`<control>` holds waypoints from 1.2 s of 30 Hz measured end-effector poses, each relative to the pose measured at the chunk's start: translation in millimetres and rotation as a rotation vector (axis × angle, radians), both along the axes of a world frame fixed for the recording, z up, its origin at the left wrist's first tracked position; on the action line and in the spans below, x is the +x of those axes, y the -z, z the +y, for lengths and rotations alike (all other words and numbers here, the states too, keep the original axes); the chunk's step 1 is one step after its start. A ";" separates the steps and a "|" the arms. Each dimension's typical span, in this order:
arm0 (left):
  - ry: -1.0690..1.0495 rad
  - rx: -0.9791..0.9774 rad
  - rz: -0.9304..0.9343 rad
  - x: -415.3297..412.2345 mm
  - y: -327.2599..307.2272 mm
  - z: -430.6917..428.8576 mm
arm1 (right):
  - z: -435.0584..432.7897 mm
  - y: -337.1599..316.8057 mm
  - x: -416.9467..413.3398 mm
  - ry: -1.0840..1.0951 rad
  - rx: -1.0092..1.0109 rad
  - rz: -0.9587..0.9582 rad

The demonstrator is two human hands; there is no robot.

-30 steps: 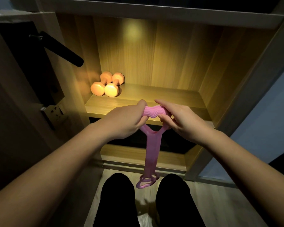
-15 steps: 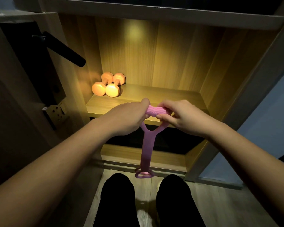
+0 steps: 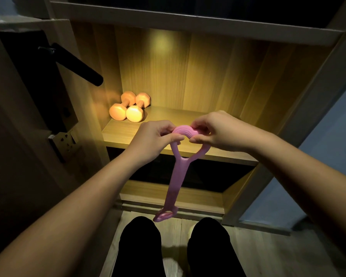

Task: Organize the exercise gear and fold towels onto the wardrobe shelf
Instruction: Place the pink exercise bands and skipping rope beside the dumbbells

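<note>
A pink rubber resistance band hangs from both hands in front of the lit wardrobe shelf. My left hand pinches the left end of its ribbed top handle, and my right hand pinches the right end. The strap drops straight down, and its lower loop dangles just above my knees. Two orange dumbbells lie side by side at the back left of the shelf. No towels are visible.
An open door with a black lever handle and a metal latch plate stands close on the left. A lower compartment sits under the shelf. My black-clad legs stand on the wooden floor. A pale wall lies to the right.
Both hands have lifted the band's handle slightly and drawn it closer to the shelf's front edge. The lower loop has swung and risen a little.
</note>
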State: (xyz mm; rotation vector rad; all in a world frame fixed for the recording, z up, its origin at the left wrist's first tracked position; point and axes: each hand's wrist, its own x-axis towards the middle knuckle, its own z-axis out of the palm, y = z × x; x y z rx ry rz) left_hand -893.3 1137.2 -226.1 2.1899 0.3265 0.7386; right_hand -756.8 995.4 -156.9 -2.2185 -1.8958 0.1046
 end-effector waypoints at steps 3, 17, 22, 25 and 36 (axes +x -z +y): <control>0.003 0.001 -0.031 -0.3 -0.9 1.4 | 5.1 -6.0 -0.5 0.003 -0.041 0.013; -0.038 -0.174 0.051 7.4 26.4 -3.5 | 20.0 -16.7 1.5 0.146 -0.048 0.191; -0.119 -0.217 0.103 30.8 68.6 -35.2 | 31.0 -28.5 11.6 0.269 -0.036 0.254; -0.260 -0.141 0.045 53.6 76.4 -40.9 | 32.8 -34.9 22.9 0.334 -0.005 0.309; -0.309 0.091 0.291 44.3 116.7 -9.7 | 7.9 -22.9 65.2 0.632 0.191 0.631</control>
